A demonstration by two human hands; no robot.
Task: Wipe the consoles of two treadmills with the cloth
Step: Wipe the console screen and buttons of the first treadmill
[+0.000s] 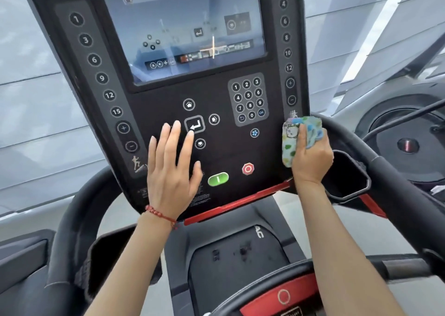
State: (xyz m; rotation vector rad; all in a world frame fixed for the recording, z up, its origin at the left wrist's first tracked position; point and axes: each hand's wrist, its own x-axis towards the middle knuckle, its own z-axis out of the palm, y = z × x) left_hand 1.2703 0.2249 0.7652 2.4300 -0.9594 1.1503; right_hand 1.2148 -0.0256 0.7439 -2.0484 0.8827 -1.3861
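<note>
R hand (pixel 310 156) fingers clamp crumpled patterned cloth (pixel 292 142) on glossy console (pixel 168 94); L hand (pixel 172 169) fingers splayed flat.

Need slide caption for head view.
Right hand grips patterned cloth at black treadmill console edge; open left hand rests on it.

Console: black tilted treadmill console panel (pixel 168 94), glossy screen at top, numbered round buttons down both side strips, number keypad, green start and red stop buttons low on its face.
Cloth: small light-blue patterned fabric cloth (pixel 292 135), bunched up, pressed against the console's lower right edge, just below the right button strip and right of the keypad.
</note>
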